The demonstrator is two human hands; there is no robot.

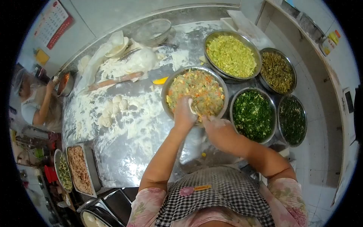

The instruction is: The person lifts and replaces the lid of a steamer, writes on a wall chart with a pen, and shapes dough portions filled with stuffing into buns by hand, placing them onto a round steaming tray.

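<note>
A metal bowl of mixed filling (215,81), with orange, yellow and pale bits, sits in front of me. Over its near edge my left hand (184,115) is closed around a piece of white dough wrapper (192,106), whose pale edge shows beside the fingers. Close by on the right, my right hand (220,131) has its fingers pinched together at the bowl's rim, near some orange filling. What those fingers hold is hidden. Both hands look dusted with flour. Several round dough pieces (113,108) lie on the floured metal table (126,159) to the left.
A rolling pin (115,81) and a dough mass (141,60) lie beyond the dough pieces. Bowls of yellow filling (231,56), brown filling (278,72) and greens (252,115) stand at right. A meat tray (80,170) is at lower left; another person (36,100) stands at far left.
</note>
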